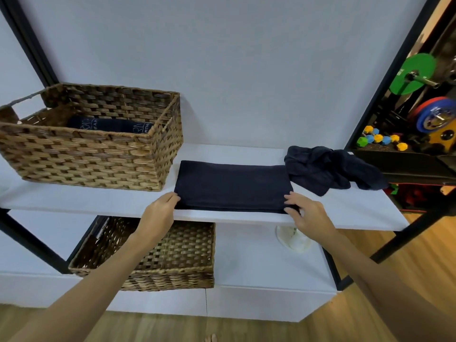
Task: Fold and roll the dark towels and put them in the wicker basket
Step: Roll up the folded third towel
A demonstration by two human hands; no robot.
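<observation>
Currently, scene: a person faces a white shelf [103, 203] from above, both arms reaching forward.
Towel: a dark folded towel [232, 187] lies flat at the shelf's front edge, just right of the basket.
Left hand: the left hand [160, 206] pinches the towel's near left corner.
Right hand: the right hand [306, 209] grips the near right corner, fingers curled over it.
Risk: the fold could slip or skew if the corners are rolled unevenly; the towel sits near the edge and might slide off.
Pile: a crumpled towel [328, 169] touches the folded one's far right corner and could snag.
Basket: the wicker basket [88, 156] holds what seem to be rolled dark towels [108, 125].
Lower basket: a second basket [172, 257] sits below; contents hidden.
</observation>
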